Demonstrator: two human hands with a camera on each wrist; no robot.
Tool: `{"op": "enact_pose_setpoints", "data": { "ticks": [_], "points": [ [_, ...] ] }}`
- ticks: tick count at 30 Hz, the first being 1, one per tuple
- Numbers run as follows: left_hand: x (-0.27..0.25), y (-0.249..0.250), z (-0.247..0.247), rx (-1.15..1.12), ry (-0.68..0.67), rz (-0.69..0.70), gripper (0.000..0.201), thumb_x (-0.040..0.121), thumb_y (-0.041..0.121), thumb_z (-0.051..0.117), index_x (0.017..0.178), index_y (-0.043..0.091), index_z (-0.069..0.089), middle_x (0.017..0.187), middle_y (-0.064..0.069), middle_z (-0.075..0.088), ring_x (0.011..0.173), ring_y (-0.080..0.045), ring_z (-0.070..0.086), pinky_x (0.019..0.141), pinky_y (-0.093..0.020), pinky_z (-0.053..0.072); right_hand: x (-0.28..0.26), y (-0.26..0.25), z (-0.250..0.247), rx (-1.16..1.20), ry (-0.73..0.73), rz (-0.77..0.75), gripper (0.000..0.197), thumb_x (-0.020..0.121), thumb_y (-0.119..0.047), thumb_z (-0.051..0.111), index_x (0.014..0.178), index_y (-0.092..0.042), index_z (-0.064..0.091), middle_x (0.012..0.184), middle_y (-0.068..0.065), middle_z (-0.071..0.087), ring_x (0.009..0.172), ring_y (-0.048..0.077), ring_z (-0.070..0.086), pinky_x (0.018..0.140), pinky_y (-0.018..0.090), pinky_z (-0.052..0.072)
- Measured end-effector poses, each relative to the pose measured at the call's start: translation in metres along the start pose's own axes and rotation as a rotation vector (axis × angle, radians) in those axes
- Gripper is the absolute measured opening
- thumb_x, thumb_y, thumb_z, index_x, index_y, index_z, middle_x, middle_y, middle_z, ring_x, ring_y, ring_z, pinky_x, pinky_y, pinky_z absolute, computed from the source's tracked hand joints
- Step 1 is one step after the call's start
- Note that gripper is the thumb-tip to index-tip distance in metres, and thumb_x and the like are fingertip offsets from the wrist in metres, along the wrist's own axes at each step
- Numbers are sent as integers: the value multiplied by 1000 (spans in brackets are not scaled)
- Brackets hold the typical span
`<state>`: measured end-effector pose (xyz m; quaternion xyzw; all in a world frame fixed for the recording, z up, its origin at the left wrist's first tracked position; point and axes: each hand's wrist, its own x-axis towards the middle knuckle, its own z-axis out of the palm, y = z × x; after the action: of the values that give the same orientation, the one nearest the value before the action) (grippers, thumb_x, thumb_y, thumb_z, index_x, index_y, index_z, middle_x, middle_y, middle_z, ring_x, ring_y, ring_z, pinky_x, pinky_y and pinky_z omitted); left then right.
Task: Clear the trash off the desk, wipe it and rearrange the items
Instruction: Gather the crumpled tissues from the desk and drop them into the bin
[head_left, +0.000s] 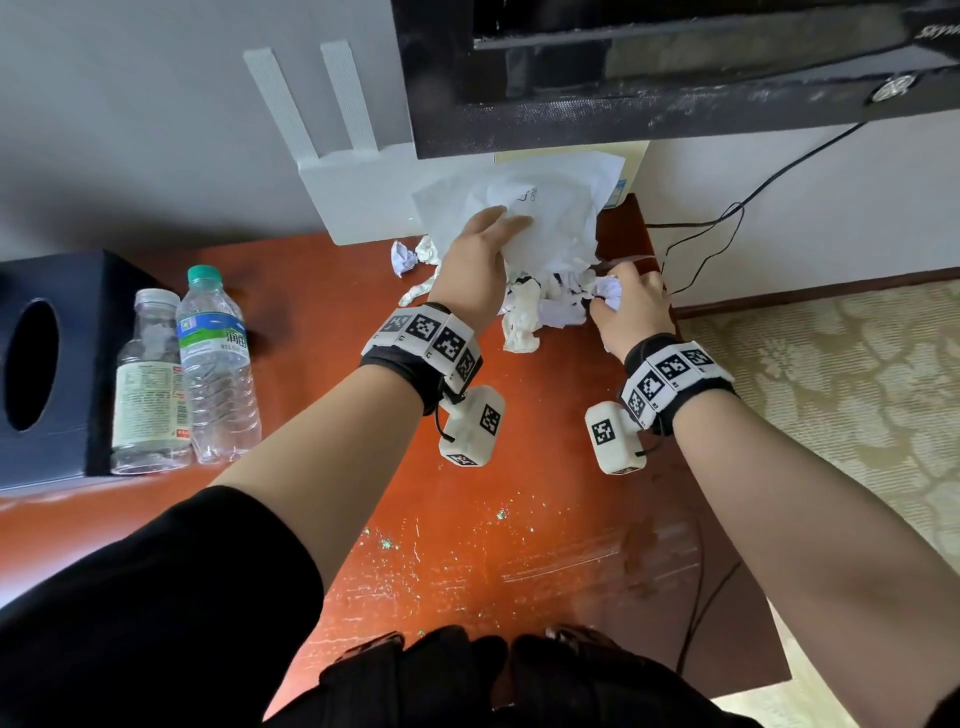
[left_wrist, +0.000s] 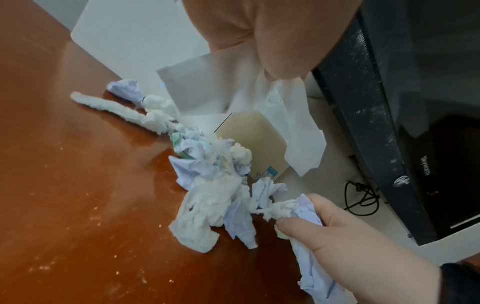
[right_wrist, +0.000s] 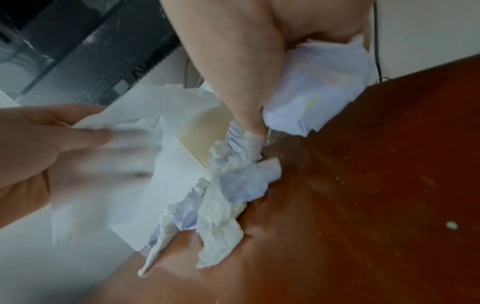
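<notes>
The reddish-brown desk (head_left: 519, 545) fills the middle and lower part of the head view, its surface scratched and speckled with pale crumbs. Across the upper right hangs a black television (head_left: 675, 78), and below its left end a white router (head_left: 353, 197) stands against the wall. At the left edge sits a dark tissue box (head_left: 47, 364), with two clear plastic bottles (head_left: 187, 374) upright just beside it (one green-capped, one with a white cap). In the upper centre, a large sheet of white paper (head_left: 545, 208) is raised over the heap of crumpled tissues (head_left: 530, 312) lying on the desk's far edge; the left hand (head_left: 478, 260) holds that sheet, thumb and fingers closed on its lower part. To the right of the heap, the right hand (head_left: 634, 306) has its fingers curled tight round a wad of pale tissue (head_left: 608, 291), pinching it against the thumb. A small stray paper ball (head_left: 402, 258) lies left of the heap.
</notes>
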<state>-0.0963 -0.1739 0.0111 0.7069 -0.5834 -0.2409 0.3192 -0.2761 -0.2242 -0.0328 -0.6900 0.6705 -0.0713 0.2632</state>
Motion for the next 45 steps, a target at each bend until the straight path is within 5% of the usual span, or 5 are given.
{"op": "enact_pose_setpoints", "data": {
  "ticks": [12, 17, 28, 39, 45],
  "points": [
    [-70, 11, -48, -3, 33, -18, 55, 89, -14, 27, 133, 9, 52, 147, -16, 36, 135, -30, 36, 113, -29, 27, -62, -29, -39, 66, 128, -52, 25, 90, -14, 48, 115, -11, 49, 120, 15, 41, 109, 34, 47, 71, 37, 47],
    [-105, 1, -61, -46, 62, -33, 52, 90, -12, 28, 130, 8, 55, 146, -17, 37, 135, -30, 36, 113, -29, 27, -97, -37, -38, 50, 133, -52, 27, 93, -17, 48, 119, -13, 50, 124, 15, 42, 111, 34, 47, 72, 31, 39],
    [-184, -29, -88, -61, 57, 1, 54, 87, -14, 28, 127, 7, 57, 143, -17, 41, 132, -31, 39, 111, -30, 29, -188, -58, -9, 38, 124, -31, 33, 92, -22, 50, 125, -16, 46, 123, 14, 42, 117, 32, 41, 84, 43, 48],
    [-264, -59, -125, -50, 16, 111, 52, 87, -12, 31, 127, 8, 58, 142, -17, 44, 132, -31, 41, 110, -30, 30, -297, -79, 25, 158, 198, 2, 32, 92, -20, 49, 124, -18, 47, 123, 11, 43, 114, 30, 44, 80, 32, 40],
    [-303, -65, -133, -46, -41, 166, 53, 87, -13, 30, 127, 8, 58, 143, -16, 43, 133, -29, 40, 111, -29, 28, -354, -78, 41, 197, 264, 32, 21, 92, -21, 50, 114, -20, 50, 119, 10, 44, 108, 29, 48, 87, 38, 46]
  ]
}}
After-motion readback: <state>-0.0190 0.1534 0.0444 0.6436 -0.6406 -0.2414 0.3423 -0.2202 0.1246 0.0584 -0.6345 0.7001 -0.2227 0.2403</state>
